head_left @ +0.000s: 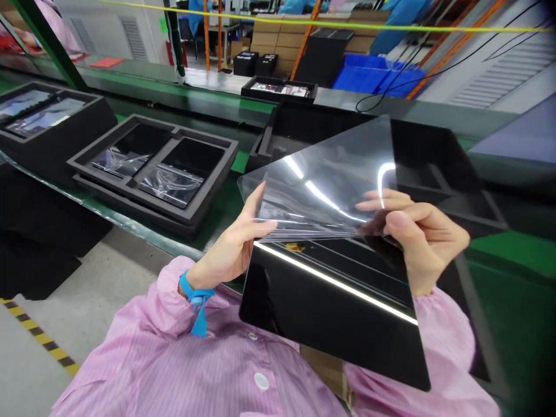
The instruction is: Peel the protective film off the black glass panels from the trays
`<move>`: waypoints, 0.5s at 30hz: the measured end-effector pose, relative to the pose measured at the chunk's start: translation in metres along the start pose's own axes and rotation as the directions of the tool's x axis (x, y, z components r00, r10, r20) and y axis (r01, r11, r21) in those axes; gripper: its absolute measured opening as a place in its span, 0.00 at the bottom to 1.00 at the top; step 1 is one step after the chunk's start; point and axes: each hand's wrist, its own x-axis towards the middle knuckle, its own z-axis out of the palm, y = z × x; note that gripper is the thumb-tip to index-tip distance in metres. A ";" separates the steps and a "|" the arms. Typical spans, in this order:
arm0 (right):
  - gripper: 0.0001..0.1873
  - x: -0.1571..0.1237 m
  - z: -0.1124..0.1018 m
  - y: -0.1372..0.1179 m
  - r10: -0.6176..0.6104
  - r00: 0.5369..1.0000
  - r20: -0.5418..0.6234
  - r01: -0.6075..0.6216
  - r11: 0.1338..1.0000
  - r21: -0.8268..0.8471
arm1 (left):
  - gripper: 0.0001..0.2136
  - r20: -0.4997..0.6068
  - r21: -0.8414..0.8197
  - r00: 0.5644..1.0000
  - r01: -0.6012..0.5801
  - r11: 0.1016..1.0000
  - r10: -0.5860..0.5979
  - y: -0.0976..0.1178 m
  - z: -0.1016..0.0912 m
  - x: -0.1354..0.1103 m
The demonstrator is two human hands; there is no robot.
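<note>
The left hand [232, 246] gripped the left edge of the black screen [334, 324], thumb and forefinger spread at the clear film [330, 179] — the other fingers were largely hidden. The right hand [428, 237] was pinched narrow on the film's right side. The screen was held before the pink smock [243, 370] — right of a tray [125, 188] on the bench.

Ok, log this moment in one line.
left hand: on dark panel and clear film | right hand: pinching film | film: angled above panel | tray: two screens
</note>
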 end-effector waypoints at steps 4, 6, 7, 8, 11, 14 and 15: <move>0.11 -0.001 -0.002 0.003 -0.047 0.998 -0.046 0.049 0.998 0.045 | 0.34 0.049 -0.022 0.999 0.003 1.000 -0.002 0.004 0.006 -0.003; 0.11 -0.002 -0.003 0.004 -0.058 0.997 -0.041 0.060 0.997 0.050 | 0.32 0.044 -0.011 0.999 -0.019 1.000 0.020 0.004 0.006 -0.003; 0.11 -0.002 -0.003 0.004 -0.060 0.997 -0.043 0.062 0.997 0.052 | 0.31 0.040 -0.004 0.999 -0.027 1.000 0.028 0.003 0.006 -0.003; 0.10 -0.002 -0.004 0.004 -0.058 0.997 -0.045 0.061 0.997 0.052 | 0.29 0.036 0.004 0.999 -0.032 0.999 0.032 0.003 0.005 -0.003; 0.10 0.000 -0.009 0.004 -0.046 0.998 -0.034 0.048 0.997 0.055 | 0.27 0.005 0.017 1.000 -0.029 0.999 0.028 0.002 0.004 -0.003; 0.10 0.003 -0.012 0.005 -0.012 0.999 0.030 0.010 0.999 0.044 | 0.24 -0.081 0.012 0.997 0.012 1.000 -0.011 0.001 0.006 -0.007; 0.11 0.004 -0.012 0.005 0.005 0.998 0.057 -0.007 1.000 0.029 | 0.26 -0.109 0.012 0.994 0.025 1.000 -0.023 0.000 0.007 -0.008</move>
